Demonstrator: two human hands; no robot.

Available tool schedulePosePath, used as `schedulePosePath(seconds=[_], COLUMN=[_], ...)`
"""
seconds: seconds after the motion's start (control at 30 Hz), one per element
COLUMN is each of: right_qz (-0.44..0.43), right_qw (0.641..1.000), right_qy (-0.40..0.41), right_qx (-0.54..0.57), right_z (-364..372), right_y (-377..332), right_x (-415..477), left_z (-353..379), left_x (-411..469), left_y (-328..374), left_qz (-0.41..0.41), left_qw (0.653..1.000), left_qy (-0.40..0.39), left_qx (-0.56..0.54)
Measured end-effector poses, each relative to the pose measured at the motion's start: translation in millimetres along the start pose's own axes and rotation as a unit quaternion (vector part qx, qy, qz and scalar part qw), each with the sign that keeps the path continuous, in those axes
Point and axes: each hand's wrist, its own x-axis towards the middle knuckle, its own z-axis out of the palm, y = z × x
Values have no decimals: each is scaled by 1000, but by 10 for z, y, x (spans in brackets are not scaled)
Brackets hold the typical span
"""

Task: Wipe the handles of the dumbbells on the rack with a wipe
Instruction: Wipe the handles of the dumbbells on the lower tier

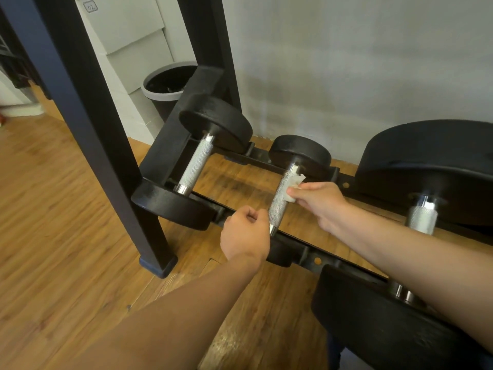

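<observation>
Three dumbbells are lying across the two rails of the rack (317,260), their heads resting on the front and back rails. The large dumbbell (422,218) is sitting toward the rack's right end, the left dumbbell (196,162) at the left end, and the small dumbbell (280,206) between them. The right hand (320,201) is pinching a crumpled white wipe (293,182) and pressing it against the far half of the small dumbbell's ridged metal handle. The left hand (245,233) is hovering just beside the near end of that handle, fingers curled into a fist with nothing showing inside. A grey-rimmed bin (165,84) is standing behind the rack's left end, against the wall (346,62), on the wooden floor (53,209).
</observation>
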Motion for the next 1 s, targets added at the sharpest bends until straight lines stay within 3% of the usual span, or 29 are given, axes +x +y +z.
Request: schedulePosePath(seconds=[0.37,0.83,1.0], right_qz=[34,67,81], right_qw=[990,970,979], right_qy=[85,85,64], right_qx=[110,218,176], right_z=[185,134,146], right_y=[-90,-79,-28], right_x=[69,22,-86], left_z=[-15,-4,2], left_x=[-15,7,7], left_y=[4,-19,-20], left_qz=[-1,3,3], left_qw=[1000,1000,1000], left_qy=[2,5,9], left_qx=[2,0,3])
